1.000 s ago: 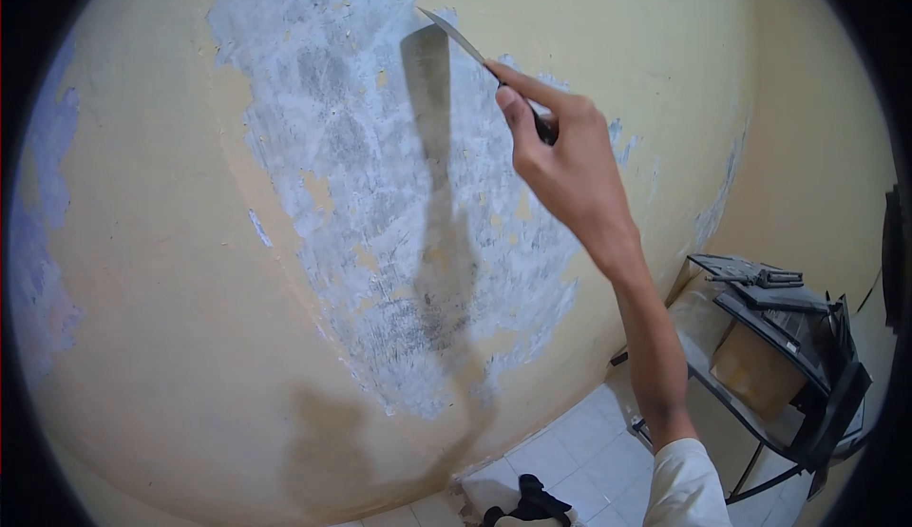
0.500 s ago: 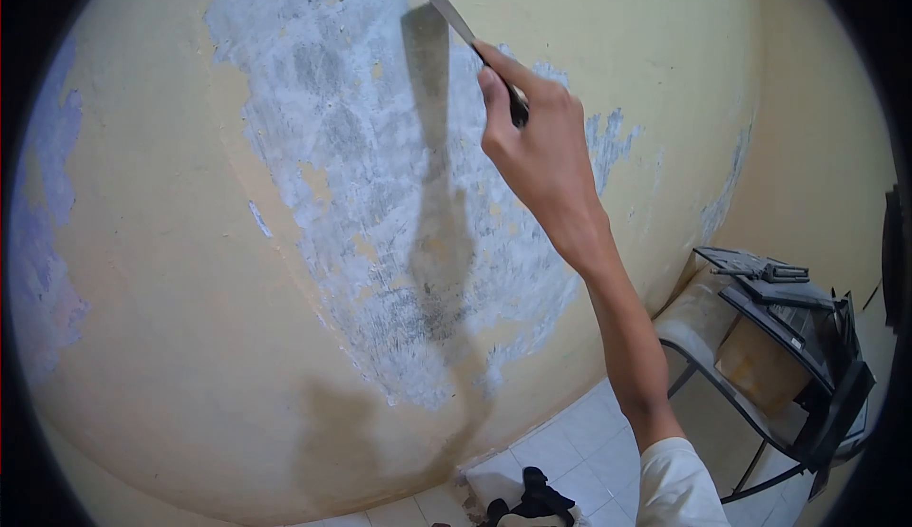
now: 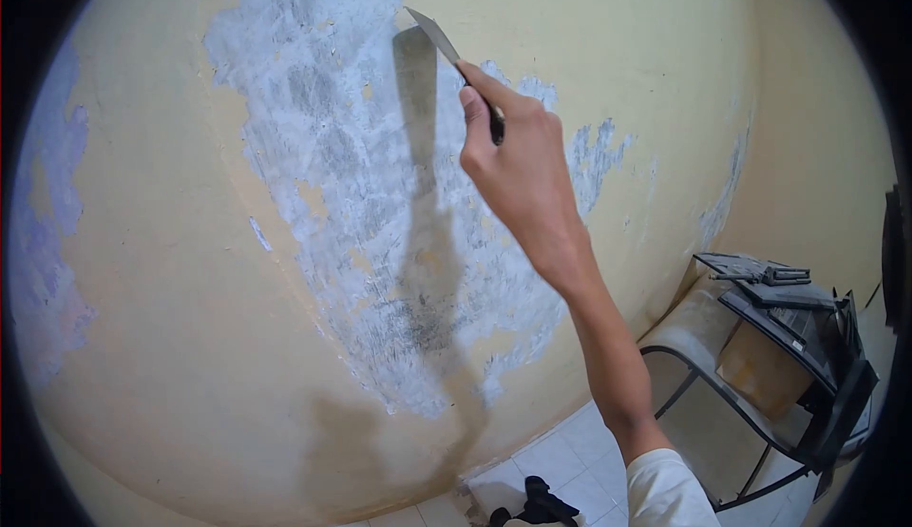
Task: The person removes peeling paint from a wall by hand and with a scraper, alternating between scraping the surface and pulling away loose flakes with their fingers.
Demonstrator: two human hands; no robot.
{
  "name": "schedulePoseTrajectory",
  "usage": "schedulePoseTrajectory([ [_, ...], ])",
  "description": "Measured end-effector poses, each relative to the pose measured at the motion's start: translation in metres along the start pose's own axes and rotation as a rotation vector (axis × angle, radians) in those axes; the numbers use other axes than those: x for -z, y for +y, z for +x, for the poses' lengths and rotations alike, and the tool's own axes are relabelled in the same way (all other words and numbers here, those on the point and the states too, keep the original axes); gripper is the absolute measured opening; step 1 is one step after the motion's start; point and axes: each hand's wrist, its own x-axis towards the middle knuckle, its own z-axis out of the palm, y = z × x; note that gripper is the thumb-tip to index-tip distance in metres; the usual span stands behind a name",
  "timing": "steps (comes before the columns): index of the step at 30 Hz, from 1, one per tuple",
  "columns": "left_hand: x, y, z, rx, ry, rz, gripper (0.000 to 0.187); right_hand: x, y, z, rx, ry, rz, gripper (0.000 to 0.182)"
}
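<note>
My right hand is closed round the dark handle of a putty knife, index finger stretched along it toward the blade. The thin metal blade points up and left, its tip close to the wall at the right edge of a large scraped patch. Grey-white plaster shows in that patch, with small flecks of cream paint left on it. A dark shadow of the knife and arm falls down the patch. My left hand is out of the picture.
At the right, a chair bears a cardboard box and black-framed panels. Black shoes show at the bottom on the white tiled floor. More bare patches mark the wall's left side.
The right hand and putty knife have shifted slightly left and down in view. The wall patch also sits a little lower, as the camera has tilted slightly. The grip is the same.
</note>
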Motion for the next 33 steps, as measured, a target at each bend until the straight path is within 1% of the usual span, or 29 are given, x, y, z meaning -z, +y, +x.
schedulePoseTrajectory([
  [2, 0.004, 0.014, 0.007, 0.036, -0.002, -0.007, 0.012, -0.006, 0.003, -0.006, -0.017, -0.007, -0.007, 0.034],
  [4, 0.028, 0.042, 0.044, 0.07, 0.002, -0.003, 0.012, -0.018, 0.013, -0.016, 0.098, -0.007, -0.158, 0.036],
  [5, 0.037, 0.055, 0.071, 0.083, 0.014, -0.001, 0.012, -0.011, 0.017, -0.002, 0.012, 0.019, -0.208, 0.038],
  [6, 0.054, 0.087, 0.107, 0.101, 0.021, 0.0, 0.012, -0.013, 0.032, 0.014, 0.068, 0.174, -0.116, 0.037],
  [7, 0.081, 0.131, 0.159, 0.055, 0.084, 0.007, 0.014, -0.007, 0.032, 0.018, 0.045, 0.173, -0.117, 0.037],
  [8, 0.104, 0.16, 0.212, 0.134, 0.042, -0.014, 0.017, -0.001, 0.03, 0.021, 0.028, 0.17, -0.117, 0.038],
  [9, 0.145, 0.221, 0.273, 0.002, 0.166, 0.047, 0.024, 0.005, 0.032, 0.013, 0.015, 0.161, -0.012, 0.036],
  [10, 0.177, 0.256, 0.326, -0.134, 0.289, 0.1, 0.025, 0.013, 0.033, -0.004, -0.002, 0.148, 0.092, 0.035],
  [11, 0.22, 0.296, 0.384, -0.453, 0.476, 0.323, 0.026, 0.021, 0.033, -0.024, -0.077, 0.179, 0.124, 0.036],
  [12, 0.265, 0.344, 0.436, -0.586, 0.599, 0.397, 0.035, 0.03, 0.033, -0.046, -0.156, 0.209, 0.155, 0.036],
  [13, 0.305, 0.398, 0.483, -0.677, 0.733, 0.469, 0.044, 0.037, 0.04, -0.069, -0.202, 0.217, 0.184, 0.037],
  [14, 0.335, 0.452, 0.523, -0.719, 0.831, 0.559, 0.055, 0.043, 0.051, -0.09, -0.24, 0.225, 0.212, 0.037],
  [15, 0.356, 0.486, 0.565, -0.791, 0.88, 0.61, 0.065, 0.049, 0.065, -0.109, -0.281, 0.236, 0.183, 0.038],
  [16, 0.37, 0.522, 0.601, -0.782, 0.92, 0.736, 0.07, 0.055, 0.08, -0.124, -0.316, 0.253, 0.157, 0.039],
  [18, 0.385, 0.567, 0.678, -0.698, 1.083, 0.86, 0.075, 0.069, 0.101, -0.145, -0.384, 0.261, 0.196, 0.04],
  [19, 0.375, 0.582, 0.692, -0.587, 1.125, 0.961, 0.077, 0.075, 0.111, -0.151, -0.368, 0.256, 0.21, 0.04],
  [20, 0.363, 0.595, 0.702, -0.469, 1.159, 1.058, 0.079, 0.081, 0.119, -0.157, -0.43, 0.271, 0.195, 0.04],
  [21, 0.337, 0.595, 0.709, -0.576, 0.969, 1.022, 0.078, 0.086, 0.125, -0.161, -0.495, 0.283, 0.179, 0.041],
  [22, 0.315, 0.583, 0.708, -0.677, 0.77, 0.984, 0.078, 0.089, 0.128, -0.162, -0.496, 0.28, 0.194, 0.041],
  [23, 0.304, 0.57, 0.695, -0.675, 0.768, 0.997, 0.078, 0.095, 0.127, -0.163, -0.506, 0.282, 0.198, 0.041],
  [25, 0.291, 0.558, 0.67, -0.827, 0.225, 0.726, 0.077, 0.106, 0.131, -0.166, -0.514, 0.296, 0.171, 0.041],
  [26, 0.301, 0.555, 0.667, -0.827, 0.228, 0.735, 0.077, 0.111, 0.134, -0.167, -0.512, 0.296, 0.181, 0.041],
  [28, 0.334, 0.546, 0.648, -0.87, 0.884, 0.98, 0.071, 0.12, 0.144, -0.169, -0.495, 0.268, 0.173, 0.041],
  [29, 0.343, 0.54, 0.646, -0.867, 0.879, 0.99, 0.071, 0.12, 0.145, -0.167, -0.501, 0.266, 0.182, 0.041],
  [31, 0.359, 0.529, 0.638, -0.807, 0.775, 0.926, 0.065, 0.122, 0.145, -0.164, -0.516, 0.244, 0.195, 0.041],
  [32, 0.362, 0.523, 0.625, -0.788, 0.778, 0.927, 0.065, 0.124, 0.148, -0.164, -0.518, 0.226, 0.195, 0.041],
  [33, 0.364, 0.527, 0.6, -0.609, 0.298, 0.908, 0.063, 0.124, 0.154, -0.167, -0.51, 0.19, 0.21, 0.041],
])
